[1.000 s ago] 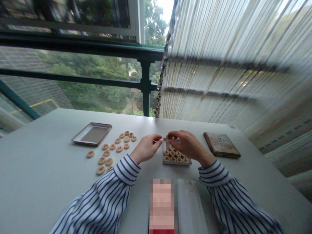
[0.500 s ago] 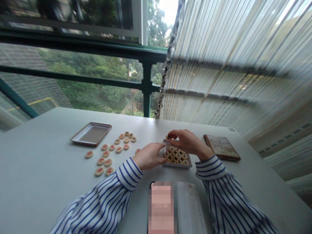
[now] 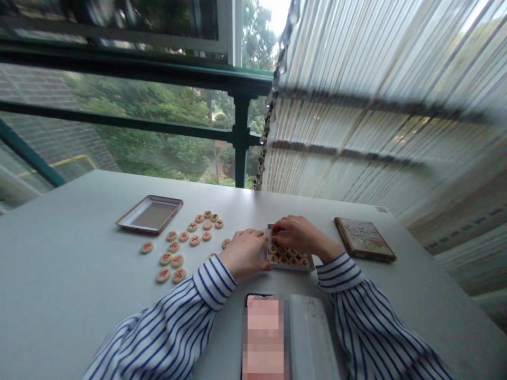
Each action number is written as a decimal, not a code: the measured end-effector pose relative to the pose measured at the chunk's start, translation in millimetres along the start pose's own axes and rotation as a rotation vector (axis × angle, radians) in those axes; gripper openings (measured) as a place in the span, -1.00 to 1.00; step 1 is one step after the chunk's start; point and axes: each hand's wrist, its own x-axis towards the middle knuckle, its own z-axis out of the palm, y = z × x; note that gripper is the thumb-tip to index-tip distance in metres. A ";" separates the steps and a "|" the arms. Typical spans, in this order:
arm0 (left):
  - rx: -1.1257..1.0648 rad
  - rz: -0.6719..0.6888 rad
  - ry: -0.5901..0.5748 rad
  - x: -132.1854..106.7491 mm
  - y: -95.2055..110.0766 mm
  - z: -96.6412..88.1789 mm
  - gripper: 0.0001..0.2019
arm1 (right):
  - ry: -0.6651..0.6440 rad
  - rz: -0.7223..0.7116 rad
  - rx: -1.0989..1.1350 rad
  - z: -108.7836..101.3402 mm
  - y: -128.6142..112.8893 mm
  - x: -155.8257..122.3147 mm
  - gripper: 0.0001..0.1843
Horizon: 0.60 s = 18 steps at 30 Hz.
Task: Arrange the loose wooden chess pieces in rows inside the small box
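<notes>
A small white box (image 3: 293, 268) holds rows of round wooden xiangqi pieces (image 3: 282, 260) with black characters. My right hand (image 3: 299, 234) is over the box's far part, thumb and fingers pinched on one xiangqi piece at the far left corner; the fingers mostly hide it. My left hand (image 3: 245, 253) rests against the box's left side, fingers stretched and thumb apart near the front corner. Left of that hand, loose xiangqi pieces (image 3: 173, 246) lie scattered on the table, many with red characters, a few with dark ones.
A shallow lid-like tray (image 3: 153, 215) lies at the back left of the white table (image 3: 79, 274). To the right is a flat decorated case (image 3: 365, 237). A phone (image 3: 264, 338) and a pale plastic-wrapped pack (image 3: 311, 338) lie in front. String curtains (image 3: 356, 105) hang behind.
My right hand has brought the xiangqi piece from above the box's far edge down into the far left corner. My left hand stays beside the box. The view has shifted slightly.
</notes>
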 end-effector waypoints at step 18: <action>0.032 0.033 0.032 1.7 -2.4 7.0 -0.63 | -0.088 -0.007 -0.050 3.6 -1.3 0.7 -0.72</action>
